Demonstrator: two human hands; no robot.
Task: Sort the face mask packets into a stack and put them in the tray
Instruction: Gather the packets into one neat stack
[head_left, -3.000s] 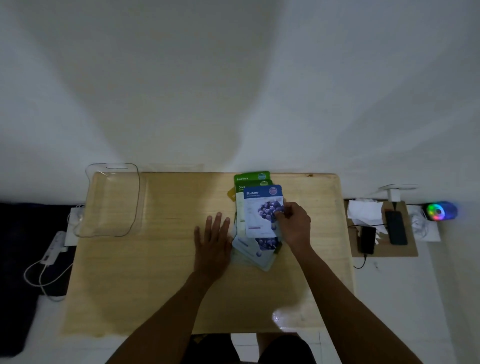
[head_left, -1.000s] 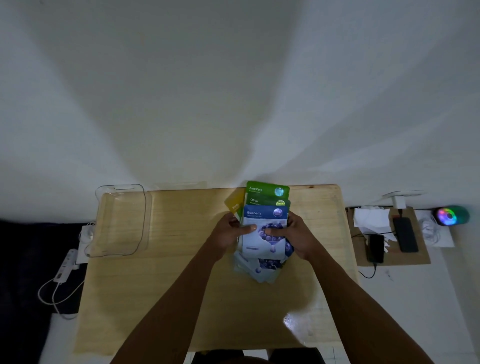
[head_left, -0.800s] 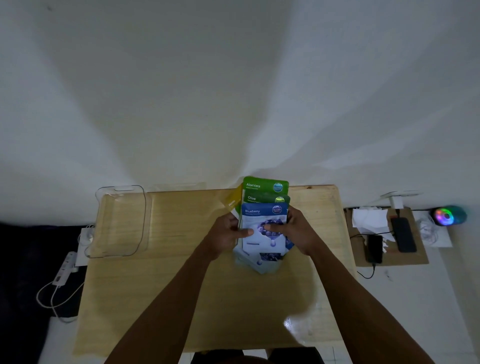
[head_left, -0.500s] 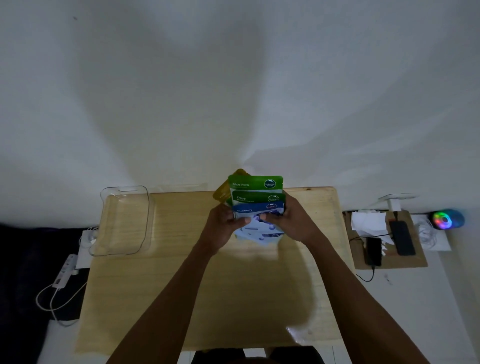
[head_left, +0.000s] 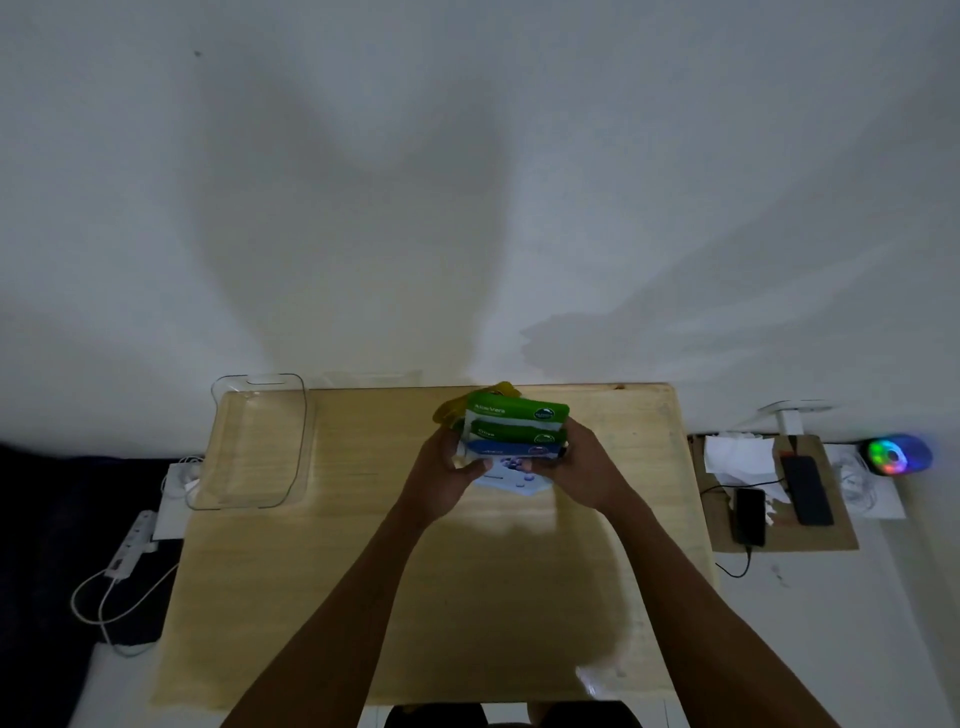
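You have the face mask packets (head_left: 511, 434) in both hands, lifted off the counter (head_left: 363, 597), a little past its middle toward 12 o'clock. Your left hand (head_left: 447, 470) grips the left side and your right hand (head_left: 582, 470) grips the right side, fingers wrapped tight around the bunch. The packets look fanned out, green on top, blue below, so I think you are squaring them into one neat stack.

Next, you likely need to tap the edges even, then carry the stack to the clear tray (head_left: 301, 441) at 9 o'clock from your hands.

The counter is pale wood against a white wall (head_left: 467, 182). At 3 o'clock, on the floor, lie two phones (head_left: 808, 488) and a glowing rainbow light (head_left: 896, 454).
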